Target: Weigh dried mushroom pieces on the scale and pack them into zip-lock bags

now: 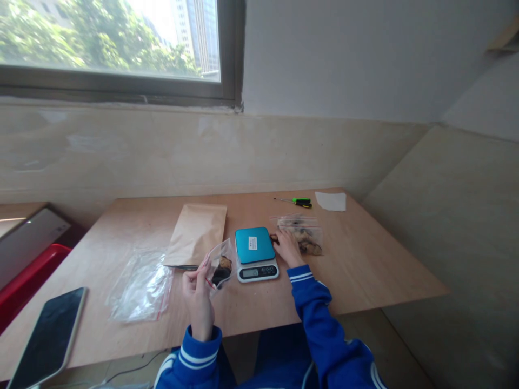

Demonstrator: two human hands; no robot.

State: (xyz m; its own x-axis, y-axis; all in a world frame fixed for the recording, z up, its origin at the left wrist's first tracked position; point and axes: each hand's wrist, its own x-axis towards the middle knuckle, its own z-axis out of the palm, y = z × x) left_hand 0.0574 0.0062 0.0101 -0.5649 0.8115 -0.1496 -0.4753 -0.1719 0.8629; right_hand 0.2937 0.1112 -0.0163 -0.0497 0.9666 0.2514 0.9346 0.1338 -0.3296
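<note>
My left hand (197,286) pinches the edge of a small clear zip bag (227,251), held up just left of the scale. Inside the bag lie dark brown and tan chunks (222,270); I cannot tell what they are. A thin dark tool (182,267) sticks out leftward beside this hand, its kind unclear. At the right edge of the kitchen scale (254,246), with its blue top and white base, my right hand (288,248) has its fingertips closed on a small dark brown piece (274,238). Filled zip bags (310,240) of similar brown pieces lie against that hand.
A brown paper bag (198,229) lies behind my left hand. Several flat clear zip bags (140,286) and a tablet (51,337) are on the left. Screwdrivers (300,202) and white paper (331,201) lie at the back right. A red chair (30,275) stands beyond the table's left edge.
</note>
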